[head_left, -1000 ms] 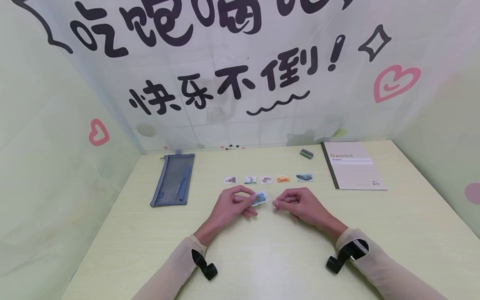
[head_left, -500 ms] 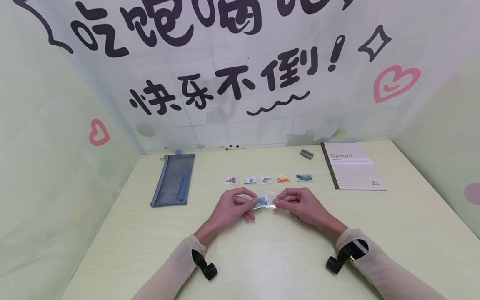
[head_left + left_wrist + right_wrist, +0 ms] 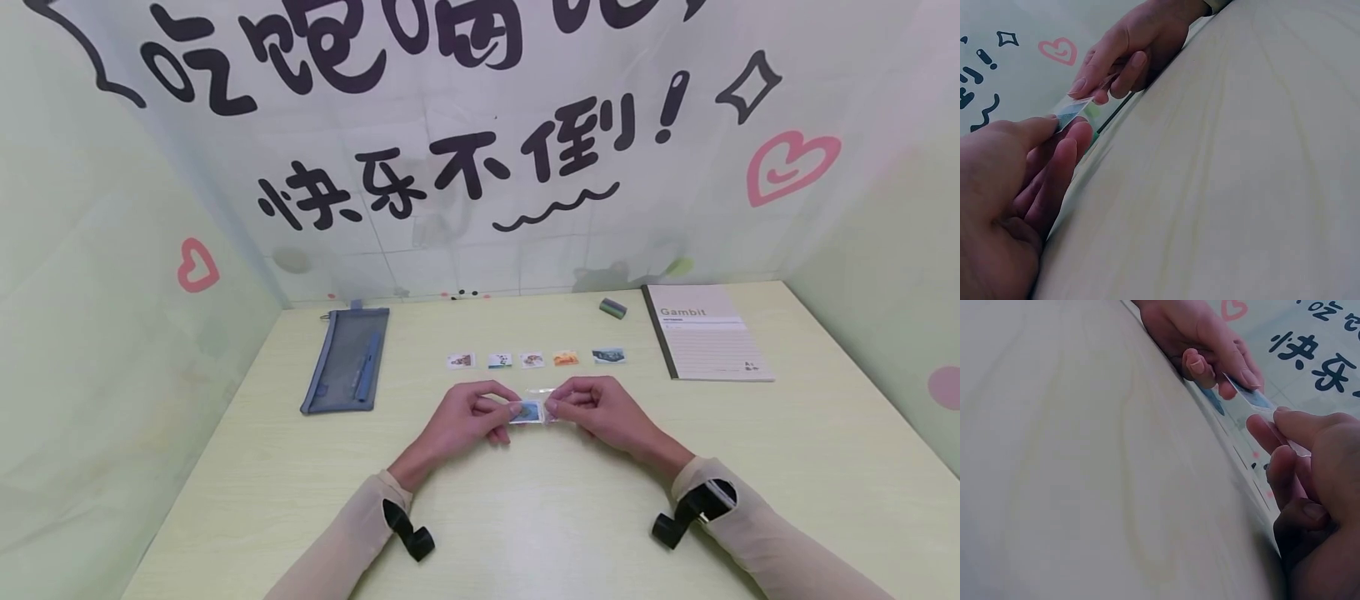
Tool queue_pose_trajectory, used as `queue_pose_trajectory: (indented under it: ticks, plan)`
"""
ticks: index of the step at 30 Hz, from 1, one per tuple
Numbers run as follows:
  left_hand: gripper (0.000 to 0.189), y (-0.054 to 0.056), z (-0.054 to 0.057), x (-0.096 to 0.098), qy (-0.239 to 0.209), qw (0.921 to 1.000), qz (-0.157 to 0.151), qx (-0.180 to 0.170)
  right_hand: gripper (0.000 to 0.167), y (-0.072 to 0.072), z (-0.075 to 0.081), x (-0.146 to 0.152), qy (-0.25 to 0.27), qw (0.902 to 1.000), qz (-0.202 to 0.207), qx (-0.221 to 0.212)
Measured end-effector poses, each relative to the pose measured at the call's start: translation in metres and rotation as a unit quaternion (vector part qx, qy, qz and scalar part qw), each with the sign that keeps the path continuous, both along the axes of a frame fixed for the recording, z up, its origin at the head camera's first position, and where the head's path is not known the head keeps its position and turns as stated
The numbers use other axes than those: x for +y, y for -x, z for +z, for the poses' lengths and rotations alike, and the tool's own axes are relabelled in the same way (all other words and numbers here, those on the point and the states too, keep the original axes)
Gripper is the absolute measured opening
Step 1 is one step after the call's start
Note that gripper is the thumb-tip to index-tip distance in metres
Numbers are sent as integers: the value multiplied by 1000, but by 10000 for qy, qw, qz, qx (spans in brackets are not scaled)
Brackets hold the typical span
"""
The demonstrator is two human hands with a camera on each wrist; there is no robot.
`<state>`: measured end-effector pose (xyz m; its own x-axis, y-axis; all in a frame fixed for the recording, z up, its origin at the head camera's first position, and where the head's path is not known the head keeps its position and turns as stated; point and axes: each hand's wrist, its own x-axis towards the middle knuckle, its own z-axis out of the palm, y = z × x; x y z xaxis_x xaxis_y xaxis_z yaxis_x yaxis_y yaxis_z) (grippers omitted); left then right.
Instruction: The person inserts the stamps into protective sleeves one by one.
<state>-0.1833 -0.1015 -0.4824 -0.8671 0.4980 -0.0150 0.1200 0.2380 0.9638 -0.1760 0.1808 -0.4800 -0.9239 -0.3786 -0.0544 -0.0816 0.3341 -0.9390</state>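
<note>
A grey mesh pencil pouch lies on the bench at left; notebook at right; eraser just beside it

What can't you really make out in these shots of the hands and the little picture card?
- Card, head view: its print is too small to read; fingers of the left hand and right hand cover its ends.
- Clear sleeve: outline barely visible.
- Five small cards: pictures too small.
- Mesh pouch: contents blurred by mesh.
</note>
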Motion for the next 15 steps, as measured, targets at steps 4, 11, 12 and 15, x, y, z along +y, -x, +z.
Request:
queue_pose_trajectory:
  ticks: [4, 11, 12, 15]
  plan:
    - [22, 0, 0, 0, -1, 10000, -54, 28, 24, -1, 2, -2, 36, 10000, 80, 6]
    - [23, 2, -1, 0, -232, 9996, -156, -4, 29, -3, 4, -2, 182, 9995, -244, -80]
    - [23, 2, -2, 0, -272, 9995, -186, -25, 29, -3, 4, -2, 205, 9994, -279, -87]
    - [21, 1, -1, -1, -280, 9993, -248, -67, 29, -3, 3, -1, 248, 9992, -305, -102]
